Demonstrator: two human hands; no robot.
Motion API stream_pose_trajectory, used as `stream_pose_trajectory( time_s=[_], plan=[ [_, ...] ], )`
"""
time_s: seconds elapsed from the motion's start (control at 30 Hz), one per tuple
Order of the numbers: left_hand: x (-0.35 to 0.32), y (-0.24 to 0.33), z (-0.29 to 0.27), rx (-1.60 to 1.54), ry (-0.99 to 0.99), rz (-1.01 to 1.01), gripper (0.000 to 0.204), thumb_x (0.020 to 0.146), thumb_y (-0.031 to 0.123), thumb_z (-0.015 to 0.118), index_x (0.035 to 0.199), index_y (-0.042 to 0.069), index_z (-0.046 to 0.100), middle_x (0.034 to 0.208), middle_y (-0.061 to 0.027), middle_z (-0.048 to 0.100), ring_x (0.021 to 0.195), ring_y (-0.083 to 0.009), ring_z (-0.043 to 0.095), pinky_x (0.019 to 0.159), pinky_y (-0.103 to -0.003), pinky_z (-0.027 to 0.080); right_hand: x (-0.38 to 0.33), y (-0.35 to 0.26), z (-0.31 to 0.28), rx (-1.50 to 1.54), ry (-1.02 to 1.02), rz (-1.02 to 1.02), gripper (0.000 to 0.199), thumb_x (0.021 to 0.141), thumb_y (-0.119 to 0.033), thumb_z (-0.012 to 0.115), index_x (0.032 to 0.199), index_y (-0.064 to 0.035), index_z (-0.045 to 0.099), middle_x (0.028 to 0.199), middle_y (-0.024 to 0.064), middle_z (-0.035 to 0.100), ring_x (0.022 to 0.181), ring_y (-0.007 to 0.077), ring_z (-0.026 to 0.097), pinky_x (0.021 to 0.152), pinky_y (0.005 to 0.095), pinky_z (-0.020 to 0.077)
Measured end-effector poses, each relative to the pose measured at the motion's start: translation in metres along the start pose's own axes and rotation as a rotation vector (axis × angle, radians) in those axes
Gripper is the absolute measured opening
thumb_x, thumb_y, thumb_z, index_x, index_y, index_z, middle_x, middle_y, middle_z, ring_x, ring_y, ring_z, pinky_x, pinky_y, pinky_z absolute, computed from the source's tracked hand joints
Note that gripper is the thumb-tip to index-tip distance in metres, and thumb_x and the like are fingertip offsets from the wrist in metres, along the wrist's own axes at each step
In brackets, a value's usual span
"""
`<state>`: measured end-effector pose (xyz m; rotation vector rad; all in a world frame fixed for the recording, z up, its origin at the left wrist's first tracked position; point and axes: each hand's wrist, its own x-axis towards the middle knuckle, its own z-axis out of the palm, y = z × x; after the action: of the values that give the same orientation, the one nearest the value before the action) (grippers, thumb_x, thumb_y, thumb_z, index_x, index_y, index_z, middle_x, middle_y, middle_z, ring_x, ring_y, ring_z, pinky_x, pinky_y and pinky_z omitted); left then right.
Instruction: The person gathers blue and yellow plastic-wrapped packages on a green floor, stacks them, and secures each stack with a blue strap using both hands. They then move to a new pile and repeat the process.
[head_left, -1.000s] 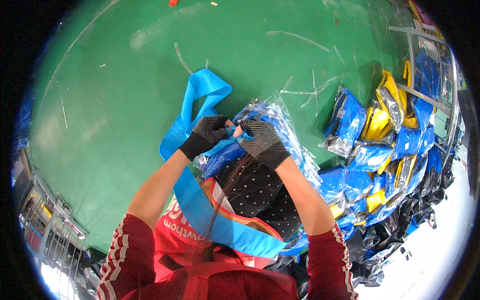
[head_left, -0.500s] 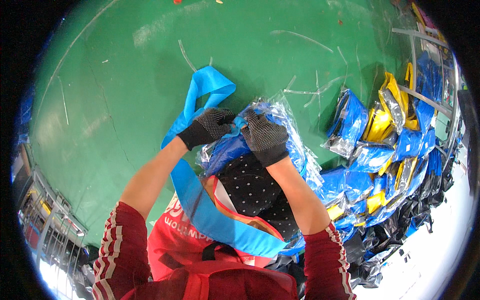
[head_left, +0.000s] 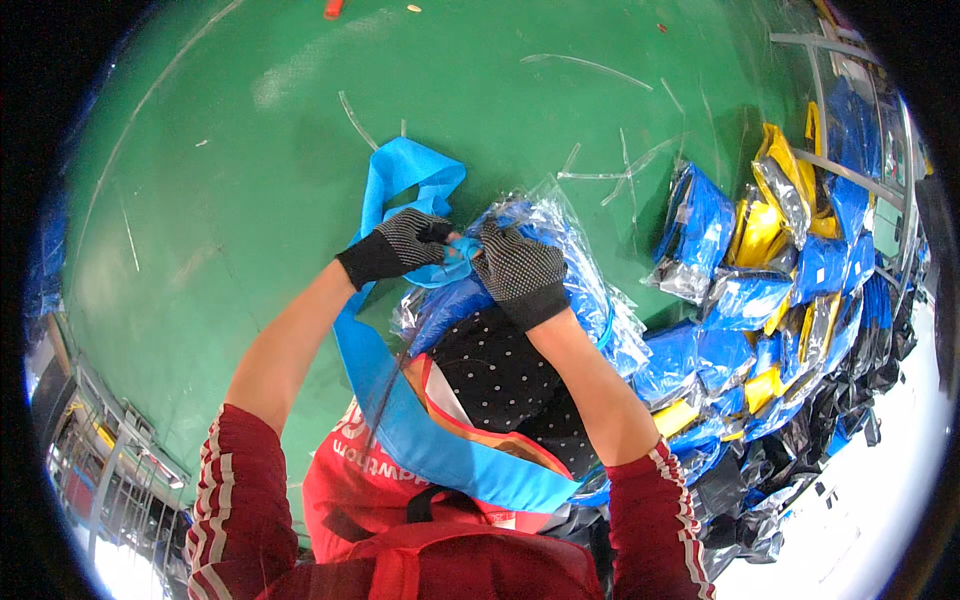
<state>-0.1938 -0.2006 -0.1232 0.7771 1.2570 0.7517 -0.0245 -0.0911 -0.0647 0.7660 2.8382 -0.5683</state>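
Both hands wear black gloves with pale grip dots. My left hand (head_left: 402, 246) and my right hand (head_left: 521, 268) meet over a bundle of blue packs in clear plastic (head_left: 590, 285). Their fingers are closed on a light blue fabric strip (head_left: 430, 440), which is bunched between them; whether it is knotted there I cannot tell. One part of the strip loops up beyond my left hand onto the floor. Another broad length hangs down past the bundle and across my lap. My right hand hides part of the bundle.
Blue and yellow plastic-wrapped packs (head_left: 695, 220) are heaped on the right, with black plastic bags (head_left: 730, 490) nearer me. A metal rack (head_left: 850, 175) stands at the far right. Clear plastic strips (head_left: 585, 68) lie on the green floor (head_left: 250, 200). Metal racking (head_left: 120, 440) is at the left.
My hands have shifted slightly left, and my left fingers have opened up a little around the bunched strip. More blue fabric shows between the hands, hanging below my left fingers.
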Motion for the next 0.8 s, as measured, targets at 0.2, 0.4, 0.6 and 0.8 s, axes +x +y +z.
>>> stream_pose_trajectory(
  time_s=[0.2,0.4,0.6,0.8],
  plan=[
    [0.001,0.025,-0.013,0.984,0.085,0.399,0.022,0.074,0.016,0.057,0.090,0.002,0.061,0.088,-0.0149,0.061,0.079,-0.0280,0.060,0.068,-0.039,0.049,-0.002,-0.001,0.003,0.006,0.021,-0.019,0.020,0.079,-0.031,0.054,0.085,-0.0126,0.061,0.070,0.0093,0.060,0.058,0.0270,0.060,0.048,0.0406,0.0475],
    [0.011,0.045,-0.006,1.409,0.173,0.565,0.030,0.069,0.019,0.058,0.094,0.003,0.060,0.096,-0.0148,0.059,0.086,-0.0310,0.057,0.078,-0.040,0.047,-0.001,-0.001,0.002,0.079,0.011,0.021,0.023,0.081,-0.032,0.053,0.086,-0.0123,0.064,0.071,0.0085,0.061,0.059,0.0275,0.061,0.049,0.0408,0.0476],
    [0.006,0.029,0.002,0.389,0.138,0.343,0.026,0.072,0.004,0.056,0.098,0.007,0.061,0.098,-0.0122,0.060,0.095,-0.0292,0.057,0.079,-0.037,0.047,-0.004,0.002,0.004,0.091,-0.025,0.011,0.023,0.081,-0.032,0.052,0.092,-0.0156,0.063,0.073,0.0088,0.062,0.059,0.0274,0.061,0.050,0.0412,0.0482],
    [0.008,0.023,-0.013,1.364,0.200,0.585,0.022,0.073,0.009,0.053,0.093,0.007,0.061,0.091,-0.0125,0.059,0.089,-0.0303,0.058,0.068,-0.042,0.049,0.007,-0.004,-0.001,0.145,-0.094,-0.012,0.017,0.077,-0.024,0.053,0.077,-0.0093,0.062,0.069,0.0131,0.062,0.058,0.0290,0.062,0.050,0.0430,0.0484]
  ],
)
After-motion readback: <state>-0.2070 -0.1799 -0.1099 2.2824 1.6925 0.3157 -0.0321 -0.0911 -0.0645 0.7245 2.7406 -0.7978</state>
